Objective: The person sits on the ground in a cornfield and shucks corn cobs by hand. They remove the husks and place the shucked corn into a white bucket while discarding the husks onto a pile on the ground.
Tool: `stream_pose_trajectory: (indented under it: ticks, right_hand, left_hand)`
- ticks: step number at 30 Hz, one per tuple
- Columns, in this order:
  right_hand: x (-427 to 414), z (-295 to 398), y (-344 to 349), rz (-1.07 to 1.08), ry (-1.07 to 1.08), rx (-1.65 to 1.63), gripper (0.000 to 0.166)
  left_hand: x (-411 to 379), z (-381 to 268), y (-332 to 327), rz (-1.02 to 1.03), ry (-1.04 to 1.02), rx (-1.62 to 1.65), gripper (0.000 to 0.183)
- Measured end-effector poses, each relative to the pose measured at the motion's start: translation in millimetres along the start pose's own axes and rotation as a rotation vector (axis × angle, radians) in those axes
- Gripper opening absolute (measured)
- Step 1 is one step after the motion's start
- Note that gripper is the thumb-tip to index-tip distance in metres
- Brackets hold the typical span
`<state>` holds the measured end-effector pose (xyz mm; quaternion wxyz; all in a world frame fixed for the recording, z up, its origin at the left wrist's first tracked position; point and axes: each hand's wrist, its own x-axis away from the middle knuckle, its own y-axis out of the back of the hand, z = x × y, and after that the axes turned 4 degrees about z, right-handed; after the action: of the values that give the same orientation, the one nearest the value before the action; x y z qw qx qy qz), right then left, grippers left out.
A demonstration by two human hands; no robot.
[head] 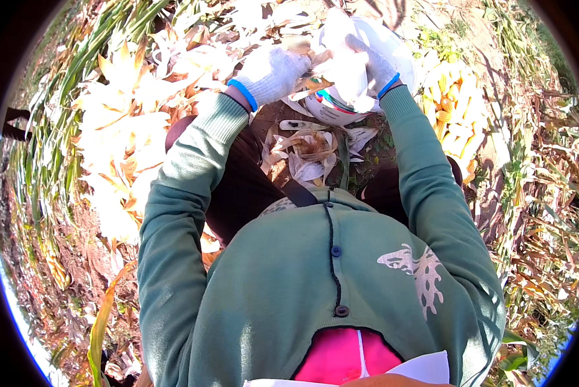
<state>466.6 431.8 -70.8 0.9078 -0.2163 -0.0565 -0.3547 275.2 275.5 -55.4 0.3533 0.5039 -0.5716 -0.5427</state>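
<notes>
Both of my hands wear whitish knitted gloves with blue cuffs. My left hand (275, 72) is closed around the butt end of a corn ear in dry husk (318, 65); glare and blur hide how much of the ear is bare. Pale husk leaves (345, 58) hang from my right hand (376, 65), its fingers bent around them. Directly behind and below the hands is a white plastic bucket (400, 48) with coloured printing. Its contents cannot be made out in the bright light.
A large heap of dry corn husks (120, 159) lies to the left. Bare yellow corn ears (451, 101) are piled on the soil right of the bucket. Loose husks (309, 150) lie between my knees. Green stalks (101, 53) stretch along the far left, with a few ears (56, 266) below.
</notes>
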Motion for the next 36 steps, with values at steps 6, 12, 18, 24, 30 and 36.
stream_pose_trajectory:
  ticks: [6,12,18,24,30,36]
  right_hand:
    - [25.4,-31.1,-28.4,-0.073,0.048,-0.015,0.041]
    - [21.7,-47.0,-41.2,-0.060,0.023,-0.023,0.045]
    - [16.6,-36.4,-46.6,-0.048,0.036,-0.084,0.050]
    - [-8.6,-63.8,13.2,0.131,-0.147,-0.276,0.047]
    - [26.1,-61.0,31.1,0.437,-0.011,0.076,0.036]
    - [68.6,-94.0,53.9,0.024,-0.067,-0.092,0.035]
  left_hand:
    - [6.0,3.9,15.1,-0.205,0.052,-0.206,0.017]
    - [6.0,11.6,38.3,-0.044,0.253,-0.131,0.019]
    - [14.4,37.5,48.8,-0.191,0.279,-0.122,0.021]
    - [37.8,93.7,53.1,-0.106,0.495,-0.205,0.028]
    - [188.3,153.7,121.7,-0.111,0.976,-0.116,0.042]
    - [460.7,195.5,88.2,-0.086,1.542,0.197,0.080]
